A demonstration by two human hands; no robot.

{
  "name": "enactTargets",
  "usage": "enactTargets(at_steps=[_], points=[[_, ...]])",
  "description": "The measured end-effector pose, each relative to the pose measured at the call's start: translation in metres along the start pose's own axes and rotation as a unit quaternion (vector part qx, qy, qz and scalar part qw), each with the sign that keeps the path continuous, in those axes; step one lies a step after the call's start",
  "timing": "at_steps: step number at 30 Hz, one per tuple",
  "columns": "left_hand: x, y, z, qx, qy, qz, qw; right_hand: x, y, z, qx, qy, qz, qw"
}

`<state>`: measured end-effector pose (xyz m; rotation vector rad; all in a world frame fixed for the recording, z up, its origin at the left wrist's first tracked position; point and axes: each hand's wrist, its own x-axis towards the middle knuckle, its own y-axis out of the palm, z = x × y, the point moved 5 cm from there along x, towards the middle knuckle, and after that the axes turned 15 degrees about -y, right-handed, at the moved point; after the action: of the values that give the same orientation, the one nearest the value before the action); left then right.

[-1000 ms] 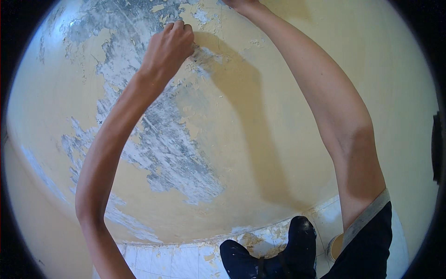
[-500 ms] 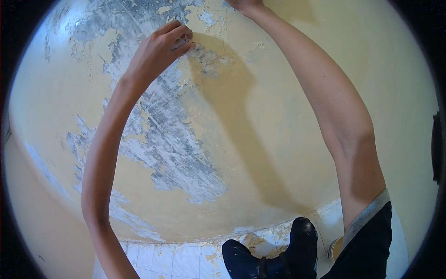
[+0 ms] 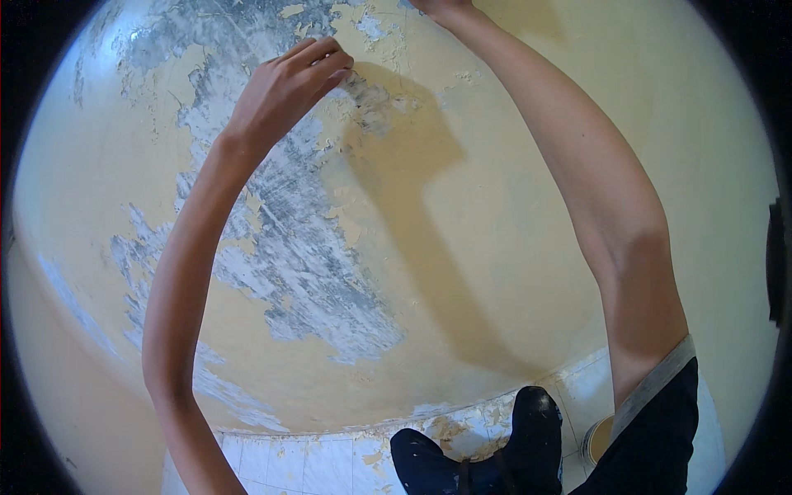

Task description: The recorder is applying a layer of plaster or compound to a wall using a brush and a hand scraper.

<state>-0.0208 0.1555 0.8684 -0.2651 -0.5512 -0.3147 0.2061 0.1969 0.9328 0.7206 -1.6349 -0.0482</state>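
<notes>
A cream-painted wall [image 3: 511, 239] fills most of the view, with a large scraped patch [image 3: 305, 247] of grey and white under the peeled paint. My left hand [image 3: 289, 82] is at the upper part of this patch, its fingers curled in toward the thumb beside ragged flaking paint [image 3: 373, 103]. What the fingers hold, if anything, is hidden. My right hand [image 3: 445, 10] is raised to the upper edge of the picture. Its fingers are cut off, and a small bluish bit shows beside it, too little to name.
Paint chips [image 3: 375, 456] litter the white tiled floor [image 3: 322, 466] along the wall's foot. Dark shoes [image 3: 536, 421] stand close to the wall. A round tub [image 3: 597, 441] sits right of them, partly behind my dark sleeve [image 3: 660, 421]. A dark object [image 3: 775, 264] shows at the right rim.
My left hand has shifted slightly to the right along the wall, and its thumb and fingers have drawn closer together. The right hand has barely moved.
</notes>
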Motion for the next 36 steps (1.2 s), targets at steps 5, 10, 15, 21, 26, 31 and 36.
enactTargets(at_steps=[5, 10, 15, 21, 26, 31, 36], points=[[0.011, 0.004, -0.006, 0.046, 0.044, 0.072, 0.995, 0.0, -0.003, 0.004, -0.007, -0.015, -0.034, 0.999], [0.022, 0.005, -0.012, 0.112, 0.117, 0.134, 0.978, 0.0, -0.003, 0.004, -0.014, -0.013, -0.033, 0.999], [0.029, 0.022, -0.009, 0.169, 0.159, 0.151, 0.961, -0.001, -0.003, 0.003, -0.008, -0.005, -0.031, 0.999], [0.04, 0.035, -0.007, 0.177, 0.219, 0.138, 0.95, -0.002, -0.003, 0.003, 0.004, -0.005, -0.055, 0.998], [0.09, -0.01, 0.044, 0.036, -0.104, 0.206, 0.972, -0.001, -0.003, 0.002, -0.002, -0.007, -0.046, 0.999], [0.047, 0.001, 0.024, -0.076, 0.024, 0.255, 0.964, -0.001, 0.0, -0.001, 0.006, 0.005, -0.026, 1.0], [0.022, 0.011, 0.02, -0.066, 0.03, 0.112, 0.991, -0.002, 0.001, -0.001, -0.004, -0.003, -0.039, 0.999]])
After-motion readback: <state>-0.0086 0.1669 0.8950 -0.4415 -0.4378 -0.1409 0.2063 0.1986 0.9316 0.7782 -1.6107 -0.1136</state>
